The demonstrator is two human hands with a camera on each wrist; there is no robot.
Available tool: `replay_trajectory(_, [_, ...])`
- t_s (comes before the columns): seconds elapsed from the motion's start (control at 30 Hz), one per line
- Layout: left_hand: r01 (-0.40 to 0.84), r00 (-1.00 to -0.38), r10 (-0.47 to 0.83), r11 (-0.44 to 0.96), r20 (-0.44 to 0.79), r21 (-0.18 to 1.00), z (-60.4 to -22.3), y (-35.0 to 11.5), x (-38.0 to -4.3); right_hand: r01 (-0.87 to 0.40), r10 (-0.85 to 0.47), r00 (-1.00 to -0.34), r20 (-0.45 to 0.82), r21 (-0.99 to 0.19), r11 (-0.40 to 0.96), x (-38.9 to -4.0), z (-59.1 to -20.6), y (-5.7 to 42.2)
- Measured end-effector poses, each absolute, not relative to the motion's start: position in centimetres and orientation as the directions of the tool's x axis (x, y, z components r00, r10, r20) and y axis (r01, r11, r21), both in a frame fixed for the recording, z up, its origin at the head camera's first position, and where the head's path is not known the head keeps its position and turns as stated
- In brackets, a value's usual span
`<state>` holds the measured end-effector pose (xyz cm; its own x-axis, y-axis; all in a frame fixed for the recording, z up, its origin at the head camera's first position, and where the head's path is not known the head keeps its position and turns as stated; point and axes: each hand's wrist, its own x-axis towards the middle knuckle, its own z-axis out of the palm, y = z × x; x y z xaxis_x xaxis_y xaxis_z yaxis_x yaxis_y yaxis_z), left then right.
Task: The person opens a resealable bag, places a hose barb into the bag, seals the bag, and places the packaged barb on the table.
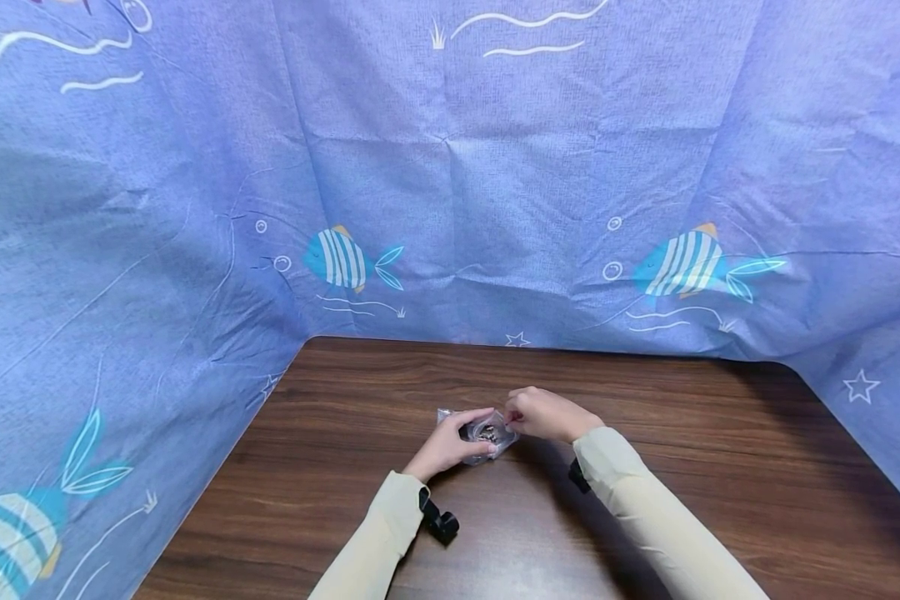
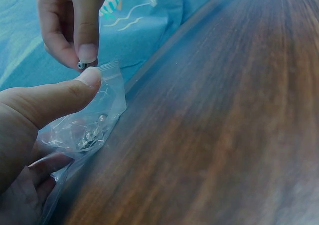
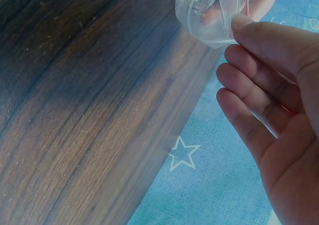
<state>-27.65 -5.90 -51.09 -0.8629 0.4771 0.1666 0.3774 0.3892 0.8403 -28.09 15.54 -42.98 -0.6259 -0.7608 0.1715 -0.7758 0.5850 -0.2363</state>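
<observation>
My left hand (image 1: 450,443) grips a small clear plastic zip bag (image 1: 504,435), thumb on one side and fingers curled under the other. Several small shiny metal pieces (image 2: 89,137) lie at the bottom of the bag. At its mouth, my right hand (image 1: 546,414) pinches a tiny round metal piece (image 2: 81,65) with a hole in it, between thumb and index finger. That piece is just above the left thumb tip in the left wrist view. From the right wrist, the bag (image 3: 199,23) shows beyond the fingertips, and the pinched piece is hidden.
Both hands work over a dark wood-grain table (image 1: 390,375). A blue curtain (image 1: 450,183) with fish and stars hangs behind its far edge and along the left side. Black straps with wrist cameras (image 1: 441,523) sit at the cuffs of the pale sleeves.
</observation>
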Motion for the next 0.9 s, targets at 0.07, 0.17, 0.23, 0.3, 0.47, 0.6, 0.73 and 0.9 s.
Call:
replay_trajectory(0.07, [0.377,-0.863,0.477,0.387,0.167,0.842,-51.0,-5.9,-27.6,-0.773,-0.759,-0.630,0.165,-0.237,0.589,-28.1,-42.9,15.5])
replay_trajectory(0.17, [0.377,-0.863,0.477,0.386,0.168,0.842,-51.0,-5.9,-27.6,-0.768,-0.755,-0.635,0.163,-0.237,0.595,-28.0,-42.9,15.4])
replay_trajectory(0.23, [0.376,-0.863,0.477,0.385,0.168,0.843,-51.0,-5.9,-27.6,-0.766,-0.753,-0.637,0.164,-0.240,0.596,-28.0,-42.9,15.4])
replay_trajectory(0.3, [0.380,-0.862,0.478,0.389,0.169,0.839,-51.0,-5.9,-27.7,-0.764,-0.752,-0.639,0.162,-0.246,0.596,-28.0,-42.9,15.3])
replay_trajectory(0.47, [0.388,-0.860,0.478,0.392,0.176,0.834,-51.3,-5.9,-27.8,-0.769,-0.757,-0.631,0.167,-0.258,0.584,-28.0,-43.1,15.3])
replay_trajectory(0.6, [0.385,-0.861,0.479,0.390,0.173,0.837,-51.2,-5.9,-27.7,-0.775,-0.754,-0.627,0.195,-0.255,0.579,-28.0,-43.5,15.3])
replay_trajectory(0.73, [0.377,-0.863,0.478,0.394,0.163,0.839,-51.1,-5.9,-27.6,-0.764,-0.731,-0.643,0.228,-0.261,0.590,-27.7,-43.9,15.5])
replay_trajectory(0.9, [0.368,-0.866,0.475,0.399,0.154,0.840,-50.9,-5.9,-27.6,-0.726,-0.676,-0.687,0.267,-0.299,0.619,-27.3,-44.5,15.4])
